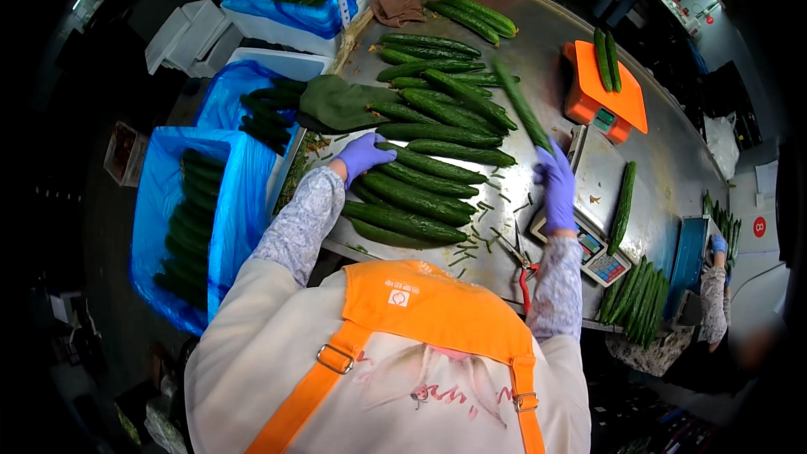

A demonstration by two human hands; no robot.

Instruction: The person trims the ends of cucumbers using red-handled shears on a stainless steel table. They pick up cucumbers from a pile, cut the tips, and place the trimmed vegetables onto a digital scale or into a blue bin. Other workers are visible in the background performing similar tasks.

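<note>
My right hand point(557, 186), in a purple glove, grips one end of a long green cucumber point(522, 104) and holds it tilted over the steel table. This cucumber is slightly blurred. My left hand point(364, 157), gloved the same way, has thumb and fingers at the stem end of another cucumber point(435, 164) in the near pile. More cucumbers point(416, 195) lie side by side just below it. Cut stem pieces point(484, 207) are scattered between my hands. Snips with red handles point(524, 268) lie near my right forearm, their blades apart.
A digital scale point(589, 239) with one cucumber point(623, 208) across it stands right of my right hand. An orange scale point(608, 91) bears two cucumbers. Blue-lined boxes point(243, 202) of cucumbers stand left. A dark green cloth point(343, 104) lies at the table edge. Another person's gloved hand point(719, 243) shows far right.
</note>
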